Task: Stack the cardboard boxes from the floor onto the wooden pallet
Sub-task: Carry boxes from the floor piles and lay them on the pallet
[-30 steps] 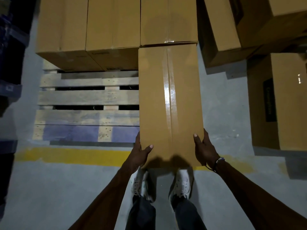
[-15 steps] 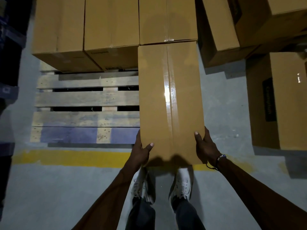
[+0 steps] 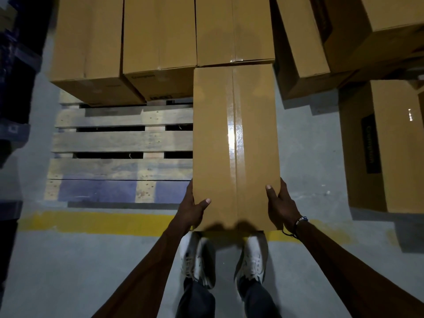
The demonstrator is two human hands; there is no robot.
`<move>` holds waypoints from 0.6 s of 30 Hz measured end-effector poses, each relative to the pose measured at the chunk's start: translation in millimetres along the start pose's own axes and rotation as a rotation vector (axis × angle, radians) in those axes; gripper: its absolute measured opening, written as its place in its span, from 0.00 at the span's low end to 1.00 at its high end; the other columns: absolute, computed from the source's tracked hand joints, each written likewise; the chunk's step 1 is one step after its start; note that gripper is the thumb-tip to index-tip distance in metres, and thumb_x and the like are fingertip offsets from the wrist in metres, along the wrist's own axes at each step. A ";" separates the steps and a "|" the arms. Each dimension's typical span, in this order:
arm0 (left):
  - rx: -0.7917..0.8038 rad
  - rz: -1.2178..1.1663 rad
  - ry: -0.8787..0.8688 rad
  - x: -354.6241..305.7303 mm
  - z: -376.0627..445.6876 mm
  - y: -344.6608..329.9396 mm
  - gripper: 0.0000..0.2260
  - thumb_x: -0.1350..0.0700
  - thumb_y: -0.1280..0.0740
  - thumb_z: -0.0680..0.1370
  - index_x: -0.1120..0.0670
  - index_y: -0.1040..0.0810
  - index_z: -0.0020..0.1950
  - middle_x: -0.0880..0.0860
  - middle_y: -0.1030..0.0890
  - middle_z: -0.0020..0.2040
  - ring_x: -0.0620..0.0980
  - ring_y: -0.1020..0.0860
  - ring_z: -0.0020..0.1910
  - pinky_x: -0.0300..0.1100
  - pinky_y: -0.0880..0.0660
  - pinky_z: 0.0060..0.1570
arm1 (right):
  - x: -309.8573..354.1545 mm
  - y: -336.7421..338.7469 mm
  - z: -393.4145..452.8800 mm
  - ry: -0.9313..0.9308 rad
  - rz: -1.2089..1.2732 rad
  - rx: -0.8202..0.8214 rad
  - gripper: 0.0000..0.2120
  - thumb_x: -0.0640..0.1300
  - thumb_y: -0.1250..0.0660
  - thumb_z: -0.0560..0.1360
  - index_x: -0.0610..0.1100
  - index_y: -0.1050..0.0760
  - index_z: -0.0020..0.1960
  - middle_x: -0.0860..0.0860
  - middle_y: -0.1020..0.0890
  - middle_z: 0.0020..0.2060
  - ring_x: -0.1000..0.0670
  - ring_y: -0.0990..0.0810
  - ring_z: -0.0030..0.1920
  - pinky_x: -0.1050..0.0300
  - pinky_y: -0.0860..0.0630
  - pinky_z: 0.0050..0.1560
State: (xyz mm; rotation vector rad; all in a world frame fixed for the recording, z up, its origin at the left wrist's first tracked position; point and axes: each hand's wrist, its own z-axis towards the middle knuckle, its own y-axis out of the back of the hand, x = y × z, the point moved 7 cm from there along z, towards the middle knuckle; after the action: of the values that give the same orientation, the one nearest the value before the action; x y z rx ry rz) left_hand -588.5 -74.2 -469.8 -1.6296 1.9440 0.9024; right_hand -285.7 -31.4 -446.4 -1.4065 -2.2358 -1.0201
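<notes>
I hold a long taped cardboard box (image 3: 235,143) lengthwise in front of me over the right part of the wooden pallet (image 3: 119,143). My left hand (image 3: 193,208) grips its near left corner, thumb on top. My right hand (image 3: 281,206) grips the near right corner, thumb on top. The box's far end meets a box (image 3: 234,28) standing at the back of the pallet, with two more boxes (image 3: 158,31) to its left. The box's underside is hidden.
Loose boxes (image 3: 385,143) lie on the grey floor at the right and back right. A yellow floor line (image 3: 103,222) runs along the pallet's near edge. Dark racking (image 3: 13,76) stands at the left. My white shoes (image 3: 199,260) are under the box's near end.
The box has slid a little farther from me toward the back row, and both hands went with it. The grip is unchanged.
</notes>
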 end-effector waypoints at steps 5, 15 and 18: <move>0.013 -0.008 0.016 1.4 2.8 0.9 0.39 0.53 0.25 0.79 0.47 0.44 0.84 0.51 0.27 0.74 0.53 0.26 0.71 0.61 0.29 0.73 | -0.7 -2.2 1.7 0.020 -0.006 -0.024 0.28 0.56 0.44 0.86 0.51 0.46 0.82 0.47 0.24 0.71 0.44 0.24 0.56 0.55 0.30 0.54; 0.043 -0.045 0.055 -3.5 -1.8 4.5 0.39 0.54 0.26 0.80 0.45 0.45 0.84 0.53 0.27 0.73 0.56 0.25 0.69 0.63 0.26 0.69 | 1.6 4.5 12.2 0.043 -0.052 0.075 0.30 0.56 0.42 0.84 0.51 0.47 0.82 0.46 0.27 0.74 0.38 0.25 0.68 0.44 0.28 0.66; 0.035 -0.042 0.070 -11.9 -3.5 7.9 0.38 0.50 0.27 0.80 0.42 0.45 0.84 0.53 0.27 0.73 0.58 0.24 0.69 0.65 0.24 0.65 | 8.5 9.3 10.0 0.067 -0.064 0.107 0.31 0.55 0.39 0.84 0.50 0.47 0.83 0.47 0.28 0.74 0.39 0.25 0.69 0.48 0.29 0.65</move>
State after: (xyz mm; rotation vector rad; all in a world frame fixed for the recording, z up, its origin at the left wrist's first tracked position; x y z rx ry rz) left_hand -593.4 -67.9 -457.5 -1.6965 1.9535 0.8001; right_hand -280.5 -16.3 -444.6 -1.2461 -2.2639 -0.9382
